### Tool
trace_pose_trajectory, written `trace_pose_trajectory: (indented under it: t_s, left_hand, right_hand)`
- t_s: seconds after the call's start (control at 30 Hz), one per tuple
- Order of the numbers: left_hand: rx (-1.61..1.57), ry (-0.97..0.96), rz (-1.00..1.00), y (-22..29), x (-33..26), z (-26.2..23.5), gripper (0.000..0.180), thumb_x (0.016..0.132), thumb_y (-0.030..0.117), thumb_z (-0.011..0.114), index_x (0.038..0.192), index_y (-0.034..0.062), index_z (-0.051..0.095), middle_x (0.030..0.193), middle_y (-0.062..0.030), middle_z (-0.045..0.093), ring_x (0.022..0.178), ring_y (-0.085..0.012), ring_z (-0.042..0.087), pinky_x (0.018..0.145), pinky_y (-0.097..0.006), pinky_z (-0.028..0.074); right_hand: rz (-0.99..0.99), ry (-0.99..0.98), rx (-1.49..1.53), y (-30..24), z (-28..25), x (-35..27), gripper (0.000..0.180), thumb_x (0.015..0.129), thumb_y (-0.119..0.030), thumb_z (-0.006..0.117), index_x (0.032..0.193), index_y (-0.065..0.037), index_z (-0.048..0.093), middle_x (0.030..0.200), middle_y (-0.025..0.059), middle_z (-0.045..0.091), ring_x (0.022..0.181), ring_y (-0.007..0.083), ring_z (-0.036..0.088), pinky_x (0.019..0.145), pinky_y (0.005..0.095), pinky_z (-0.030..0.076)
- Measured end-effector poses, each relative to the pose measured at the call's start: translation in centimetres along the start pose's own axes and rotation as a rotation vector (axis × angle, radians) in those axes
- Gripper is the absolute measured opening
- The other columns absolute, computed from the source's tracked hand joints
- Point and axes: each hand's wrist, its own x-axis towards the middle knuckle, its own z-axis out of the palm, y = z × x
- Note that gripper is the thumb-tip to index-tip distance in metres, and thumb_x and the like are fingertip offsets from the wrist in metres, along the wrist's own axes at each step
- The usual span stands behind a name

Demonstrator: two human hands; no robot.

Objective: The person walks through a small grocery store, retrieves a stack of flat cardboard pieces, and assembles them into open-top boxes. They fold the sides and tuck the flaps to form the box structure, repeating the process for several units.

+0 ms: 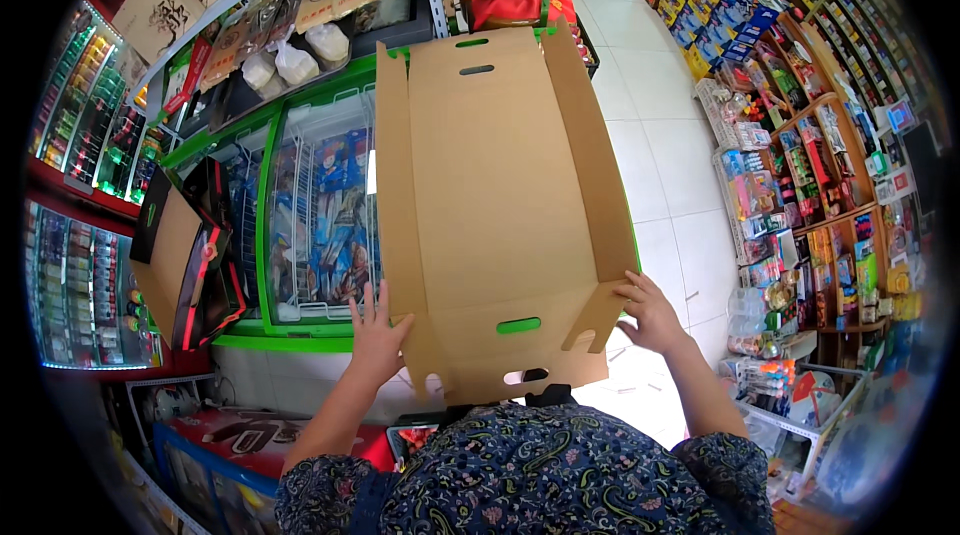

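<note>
A large unfolded brown cardboard box (495, 165) lies across the green-framed chest freezer (310, 340). Its long sides are folded part way up, and oval handle slots show at its far and near ends. My left hand (377, 340) is open beside the near left corner, fingers spread and thumb against the cardboard. At the near right corner, my right hand (652, 315) has its fingers and thumb closed on the upright side flap. Part of the freezer's sliding glass top is hidden beneath the cardboard.
A black and red carton (190, 255) stands open on the freezer's left end. Bagged goods (300, 60) sit on a shelf behind. Lit drink coolers (75, 280) stand at far left. Stocked shelves (820, 185) line the right, across a tiled floor (640, 135).
</note>
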Motion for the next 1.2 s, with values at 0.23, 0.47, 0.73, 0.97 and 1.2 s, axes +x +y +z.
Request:
trace_pose_trajectory:
  t_s: [0.23,0.47,0.73,0.97,1.2]
  left_hand:
    - [0.008,-0.213,0.079,0.5,3.5,7.1,0.025,0.072,0.029,0.07,0.079,0.0052,0.065,0.087,-0.0165,0.068,0.083,-0.0305,0.067,0.067,-0.042,0.053]
    - [-0.007,-0.229,0.135,3.6,8.5,8.9,0.035,0.085,0.039,0.063,0.074,0.0064,0.067,0.071,-0.0134,0.066,0.069,-0.0299,0.066,0.059,-0.043,0.052]
    - [-0.194,-0.272,0.235,6.1,10.4,9.5,0.018,0.087,0.024,0.058,0.09,0.0074,0.065,0.085,-0.0156,0.066,0.082,-0.0361,0.065,0.071,-0.046,0.052]
    - [-0.267,-0.26,0.28,8.1,11.7,9.4,0.024,0.09,0.023,0.054,0.109,0.0096,0.06,0.087,-0.016,0.066,0.083,-0.0357,0.065,0.071,-0.047,0.052]
    - [-0.346,-0.242,0.298,10.9,13.2,8.3,0.023,0.093,0.029,0.055,0.108,0.0136,0.061,0.086,-0.0154,0.066,0.081,-0.0359,0.064,0.068,-0.047,0.051]
  right_hand:
    - [-0.036,0.144,-0.121,-1.2,3.6,4.2,0.012,0.072,-0.016,0.073,0.065,-0.008,0.067,0.081,0.0036,0.062,0.086,0.0248,0.058,0.084,0.038,0.043]
    - [-0.055,0.148,-0.22,-3.3,7.1,6.7,0.021,0.072,-0.019,0.073,0.056,-0.009,0.064,0.073,0.0038,0.056,0.078,0.0229,0.056,0.076,0.039,0.041]
    - [0.01,0.113,-0.289,-3.7,7.4,6.9,0.017,0.073,-0.021,0.073,0.062,-0.01,0.066,0.074,0.0029,0.058,0.077,0.0227,0.056,0.074,0.0379,0.04]
    - [0.051,0.104,-0.312,-4.1,7.7,7.0,0.012,0.075,-0.022,0.07,0.068,-0.012,0.07,0.078,0.0018,0.06,0.081,0.0221,0.057,0.076,0.0373,0.04]
    - [0.077,0.104,-0.277,-4.3,6.5,5.8,0.01,0.075,-0.018,0.068,0.077,-0.009,0.069,0.094,0.0097,0.062,0.096,0.026,0.057,0.088,0.04,0.04]
